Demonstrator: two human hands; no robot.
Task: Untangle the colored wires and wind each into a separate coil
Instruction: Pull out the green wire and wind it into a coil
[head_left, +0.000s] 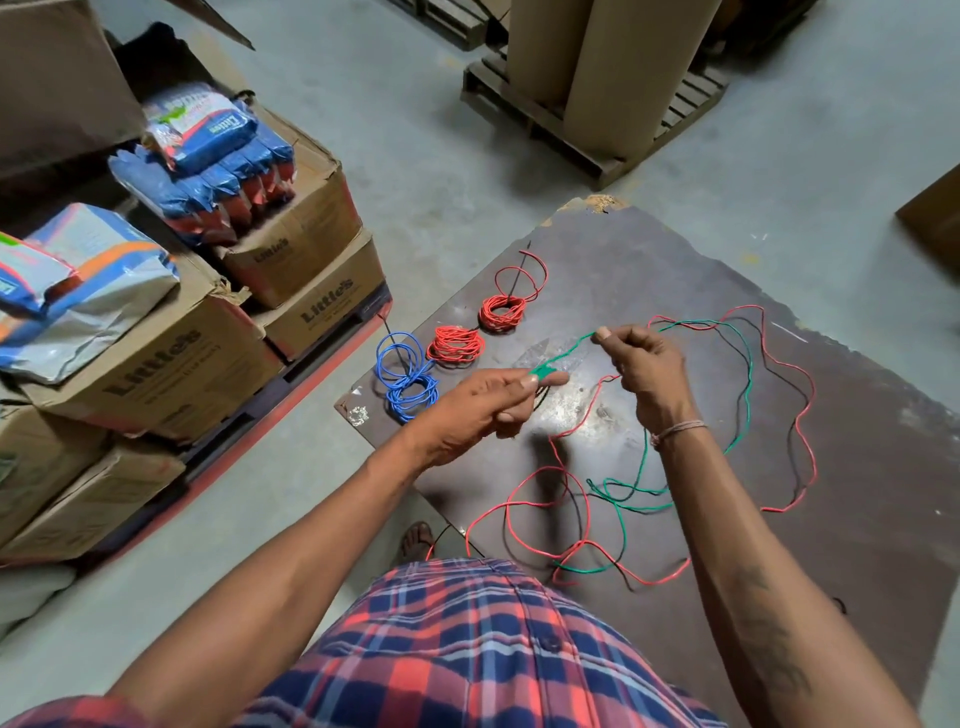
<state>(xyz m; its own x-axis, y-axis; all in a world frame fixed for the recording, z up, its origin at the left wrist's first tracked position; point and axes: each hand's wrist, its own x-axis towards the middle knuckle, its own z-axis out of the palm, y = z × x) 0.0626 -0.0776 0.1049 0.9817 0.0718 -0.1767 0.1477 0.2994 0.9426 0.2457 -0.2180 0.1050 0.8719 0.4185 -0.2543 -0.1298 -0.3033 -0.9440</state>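
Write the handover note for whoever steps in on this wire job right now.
Left hand: pinches the start of the green wire.
Right hand: pinches the same wire further along.
Done, on the dark board: a blue coil and two red coils, the blue and the far red with loose loops trailing.
Left: the green wire, a red wire and a black wire lie tangled on the board; separate them and coil each.
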